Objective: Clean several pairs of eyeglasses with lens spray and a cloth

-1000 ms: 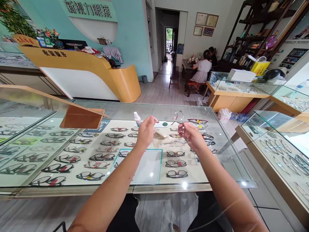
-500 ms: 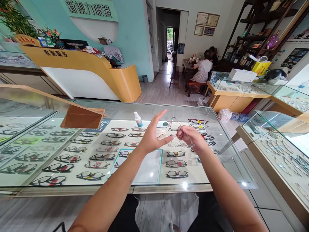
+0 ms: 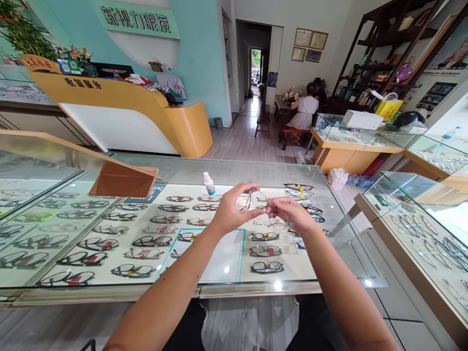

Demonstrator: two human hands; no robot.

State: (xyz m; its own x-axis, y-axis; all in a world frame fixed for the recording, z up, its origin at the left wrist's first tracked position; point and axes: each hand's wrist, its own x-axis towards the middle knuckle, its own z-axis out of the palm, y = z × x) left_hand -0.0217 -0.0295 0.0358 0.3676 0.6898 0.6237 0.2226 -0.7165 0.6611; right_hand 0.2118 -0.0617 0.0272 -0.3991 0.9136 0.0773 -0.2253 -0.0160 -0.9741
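Note:
Thin-rimmed clear eyeglasses (image 3: 280,222) are held between my two hands above the glass display counter (image 3: 183,165). My right hand (image 3: 294,214) pinches them near the middle of the frame. On the other side my left hand (image 3: 231,208) curves round the left rim, its fingertips on the upper edge and its thumb low by the lens. Parts of the frame are hidden behind my fingers. A small white spray bottle (image 3: 209,185) stands upright on the counter beyond my left hand. Beneath the glass lie rows of spectacle frames (image 3: 266,267).
A teal-bordered white sheet (image 3: 219,263) lies below my forearms. To the left is a tilted mirror with a wooden stand (image 3: 123,179). Another glass case (image 3: 413,195) stands at the right. Two people sit at a table at the back, one in a white top (image 3: 307,105).
My left hand, spread apart from the eyeglasses before, has closed in on their left rim. My right hand keeps its grip. The view has shifted slightly.

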